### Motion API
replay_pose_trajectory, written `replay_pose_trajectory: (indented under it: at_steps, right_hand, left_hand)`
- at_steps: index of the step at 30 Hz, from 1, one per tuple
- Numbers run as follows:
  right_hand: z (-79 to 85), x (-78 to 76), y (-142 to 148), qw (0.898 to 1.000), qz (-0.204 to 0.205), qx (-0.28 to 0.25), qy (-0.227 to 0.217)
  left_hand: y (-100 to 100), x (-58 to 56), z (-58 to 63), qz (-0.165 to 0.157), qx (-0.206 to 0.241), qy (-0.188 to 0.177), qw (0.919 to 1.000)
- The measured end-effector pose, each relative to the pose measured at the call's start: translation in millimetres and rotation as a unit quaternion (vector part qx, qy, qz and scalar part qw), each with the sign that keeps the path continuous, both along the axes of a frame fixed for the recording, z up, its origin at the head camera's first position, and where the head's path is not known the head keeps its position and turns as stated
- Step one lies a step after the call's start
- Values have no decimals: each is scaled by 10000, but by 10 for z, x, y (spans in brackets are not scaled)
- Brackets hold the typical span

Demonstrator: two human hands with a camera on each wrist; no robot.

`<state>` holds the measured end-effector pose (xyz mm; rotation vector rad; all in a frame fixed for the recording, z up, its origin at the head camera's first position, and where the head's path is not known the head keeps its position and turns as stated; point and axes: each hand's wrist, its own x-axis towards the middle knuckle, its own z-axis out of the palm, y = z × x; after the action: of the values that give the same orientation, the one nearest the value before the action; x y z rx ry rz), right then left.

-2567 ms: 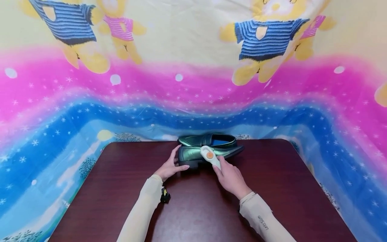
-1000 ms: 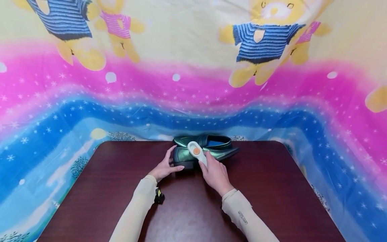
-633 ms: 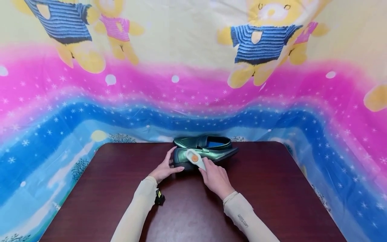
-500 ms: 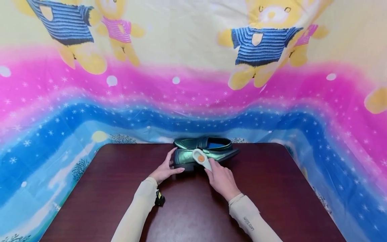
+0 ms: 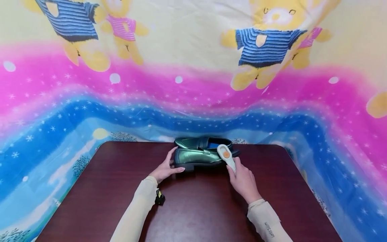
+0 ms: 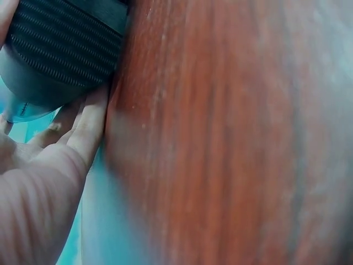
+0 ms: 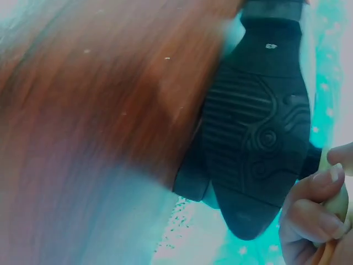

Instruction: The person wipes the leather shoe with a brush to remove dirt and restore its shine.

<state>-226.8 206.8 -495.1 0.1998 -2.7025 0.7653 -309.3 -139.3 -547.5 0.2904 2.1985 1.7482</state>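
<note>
Two shiny green loafers lie side by side at the table's back edge, toes pointing opposite ways. My left hand (image 5: 164, 169) holds the near loafer (image 5: 195, 157) by its heel, thumb low and fingers behind; the left wrist view shows the ridged heel (image 6: 60, 47) close up. In my right hand (image 5: 244, 179) is a pale tool (image 5: 226, 155) with a rounded oval head and an orange spot, gripped by its handle. Its head is over the near loafer's toe end; its underside is hidden. The far loafer (image 5: 188, 143) shows a blue insole. A patterned sole (image 7: 256, 127) faces the right wrist camera.
The dark red-brown table (image 5: 193, 215) has rounded back corners. Behind it and along both sides hangs a cloth (image 5: 193, 94) printed with bears and snowflakes. A small black device (image 5: 159, 197) sits at the left wrist.
My right hand took the pale tool left toward the near loafer's heel, then back right along its side to the toe end. My left hand has stayed at the heel.
</note>
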Motion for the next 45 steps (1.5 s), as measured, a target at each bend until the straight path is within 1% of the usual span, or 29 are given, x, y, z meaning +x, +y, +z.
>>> replay_pose_trajectory:
  at_steps: [2,4,7,10,15,17,19,22,26,29,31,34,37,45]
  right_hand:
    - [28,5,18,9999,-83,-75,-35]
    - [60,2,-12,9999,-61,-145,-27]
    - [102,-16,-140,9997,117,-217,1]
    - [122,-57,-329,9992,362,-156,18]
    - [115,-152,-629,9965,809,187,98]
    - [106,-189,-700,9944,960,402,198]
    - [101,-217,-729,9926,1012,587,325]
    - [96,-229,-698,9931,916,602,410]
    - [90,-191,-585,9958,810,378,192]
    - [83,-164,-505,9959,862,276,24]
    - [83,-147,-462,9959,887,164,-27]
    - [80,-129,-412,9958,903,62,-124]
    - [74,-123,-378,9957,902,100,-202]
    - [49,-141,-231,9959,883,-26,-204]
  left_hand:
    - [17,-15,-12,-77,27,0,10000]
    - [28,-25,-20,-112,73,3,9999]
    - [30,-30,-26,-101,155,16,9998]
    - [18,-30,-32,-49,158,36,9999]
    - [-12,-1,-28,29,139,23,9999]
    - [-18,10,-22,32,164,24,9999]
    - [-17,13,-15,44,173,46,9998]
    - [-12,19,-4,78,172,93,9998]
    - [-2,38,13,101,12,181,9998]
    - [15,53,21,65,-90,258,9996]
    - [27,59,22,24,-56,296,9995]
    - [38,63,16,-26,18,302,9995]
    - [41,61,10,-33,74,273,9996]
    - [14,50,6,52,-23,239,9997]
